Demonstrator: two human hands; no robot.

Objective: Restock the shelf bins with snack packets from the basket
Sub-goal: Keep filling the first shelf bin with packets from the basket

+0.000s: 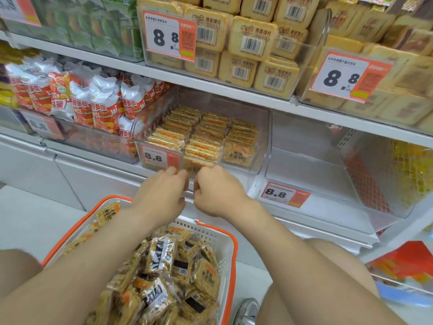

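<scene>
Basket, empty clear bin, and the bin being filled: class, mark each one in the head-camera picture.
basket (212,233), head view, white perforated rear wall
empty clear bin (304,170), head view, bare floor
bin being filled (263,137), head view, clear right wall

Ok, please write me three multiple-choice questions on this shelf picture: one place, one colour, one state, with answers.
1. Where are the left hand and the right hand? A on the floor; B at the front edge of the cracker bin; C on the top shelf.
2. What colour are the handles of the basket? A orange; B blue; C green.
3. The clear bin right of the cracker bin is: A full; B half full; C empty.
Answers: 1 B, both grip packets there; 2 A, they are plainly orange; 3 C, nothing lies in it.
</scene>
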